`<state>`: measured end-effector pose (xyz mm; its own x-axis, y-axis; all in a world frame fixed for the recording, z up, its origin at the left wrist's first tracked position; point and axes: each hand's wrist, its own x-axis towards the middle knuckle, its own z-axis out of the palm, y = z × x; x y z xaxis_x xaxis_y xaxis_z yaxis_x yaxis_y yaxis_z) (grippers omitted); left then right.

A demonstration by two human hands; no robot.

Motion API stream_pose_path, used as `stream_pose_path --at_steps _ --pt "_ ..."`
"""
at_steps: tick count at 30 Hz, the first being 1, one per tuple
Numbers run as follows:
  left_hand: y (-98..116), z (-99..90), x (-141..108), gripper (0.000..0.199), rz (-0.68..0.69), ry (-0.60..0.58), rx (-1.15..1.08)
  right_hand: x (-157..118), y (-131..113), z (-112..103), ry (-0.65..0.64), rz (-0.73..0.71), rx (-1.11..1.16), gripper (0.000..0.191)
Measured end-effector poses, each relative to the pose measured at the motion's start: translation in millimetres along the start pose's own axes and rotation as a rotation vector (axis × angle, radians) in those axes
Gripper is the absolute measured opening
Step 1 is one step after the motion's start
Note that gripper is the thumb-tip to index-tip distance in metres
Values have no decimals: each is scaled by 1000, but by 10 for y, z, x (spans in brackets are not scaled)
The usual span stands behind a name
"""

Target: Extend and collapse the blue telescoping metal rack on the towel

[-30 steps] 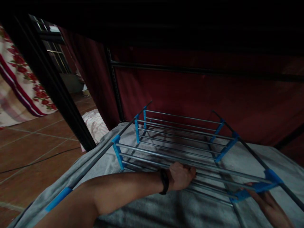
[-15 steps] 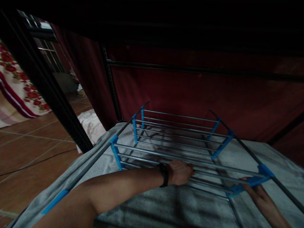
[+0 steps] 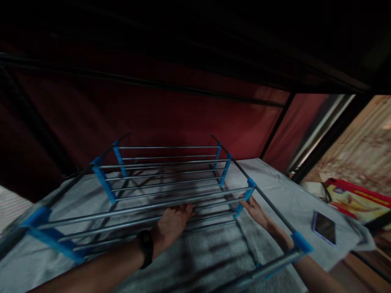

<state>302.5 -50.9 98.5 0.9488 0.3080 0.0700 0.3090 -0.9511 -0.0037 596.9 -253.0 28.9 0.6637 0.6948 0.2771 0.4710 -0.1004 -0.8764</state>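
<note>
A rack of grey metal tubes [image 3: 171,184] with blue plastic connectors lies on a grey cloth. Near its middle, my left hand [image 3: 175,221], with a black band on the wrist, has its fingers curled round one of the tubes. My right hand [image 3: 253,208] is at the right side of the rack, its fingers on a blue connector [image 3: 249,190] where the tubes end. The nearest tube crosses in front of my right forearm. Part of the left hand's grip is hidden behind its knuckles.
A phone [image 3: 324,228] lies on the cloth [image 3: 265,179] at the right. Beyond it is a red and yellow box [image 3: 357,199]. Dark frame bars stand at both sides and overhead, with a dark red curtain [image 3: 171,114] behind the rack.
The view has swung to the right, so the rack appears further left and the phone and box have come into view. Both hands remain at the rack, the right one still at a blue connector.
</note>
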Motion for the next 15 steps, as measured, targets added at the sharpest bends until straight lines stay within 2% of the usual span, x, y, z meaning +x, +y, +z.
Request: stream_pose_path --at_steps 7,15 --pt "-123 164 60 32 21 -20 -56 -16 -7 0 -38 -1 0 20" --pt "-56 33 89 34 -33 -112 -10 -49 -53 -6 -30 -10 12 17"
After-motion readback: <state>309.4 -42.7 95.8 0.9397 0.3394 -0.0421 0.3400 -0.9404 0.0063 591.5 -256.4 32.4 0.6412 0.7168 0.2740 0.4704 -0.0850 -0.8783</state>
